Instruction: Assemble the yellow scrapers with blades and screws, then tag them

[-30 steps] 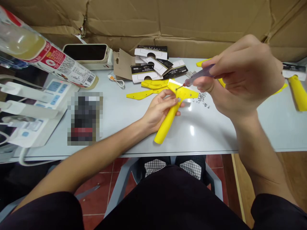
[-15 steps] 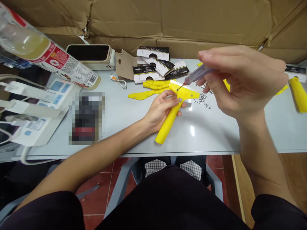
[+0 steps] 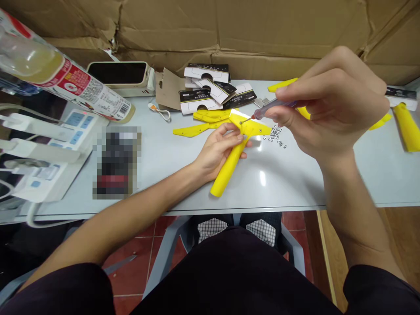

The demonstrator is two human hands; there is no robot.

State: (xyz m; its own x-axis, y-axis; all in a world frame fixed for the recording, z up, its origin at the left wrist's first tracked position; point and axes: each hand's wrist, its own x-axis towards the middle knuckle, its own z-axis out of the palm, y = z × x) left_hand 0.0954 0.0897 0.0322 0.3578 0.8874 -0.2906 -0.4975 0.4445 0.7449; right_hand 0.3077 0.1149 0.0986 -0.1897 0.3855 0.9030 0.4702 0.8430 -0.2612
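My left hand [image 3: 216, 151] is wrapped round the neck of a yellow scraper [image 3: 228, 168], whose round handle slants toward me. Along the far edge of its wide head runs a pale strip, and metal fasteners show on the head. My right hand [image 3: 337, 105] grips a screwdriver [image 3: 264, 110] with a translucent handle. Its thin shaft points down-left, with the tip at the fastener on the left of the head. Just right of the scraper lies a heap of small screws and nuts [image 3: 274, 133]. Flat yellow pieces [image 3: 192, 130] lie behind my left hand.
Black-and-white card sleeves [image 3: 198, 104] are piled at the back, before a cardboard wall [image 3: 170, 26]. Leftward stand a drink bottle [image 3: 78, 78], a phone [image 3: 118, 72] and a power strip [image 3: 74, 135] with plugs and cables. Another yellow handle [image 3: 407, 127] lies far right.
The screwdriver has tilted lower, its handle swinging down to the right while the tip stays at the same fastener. My right hand's grip has turned. My left hand still holds the scraper.
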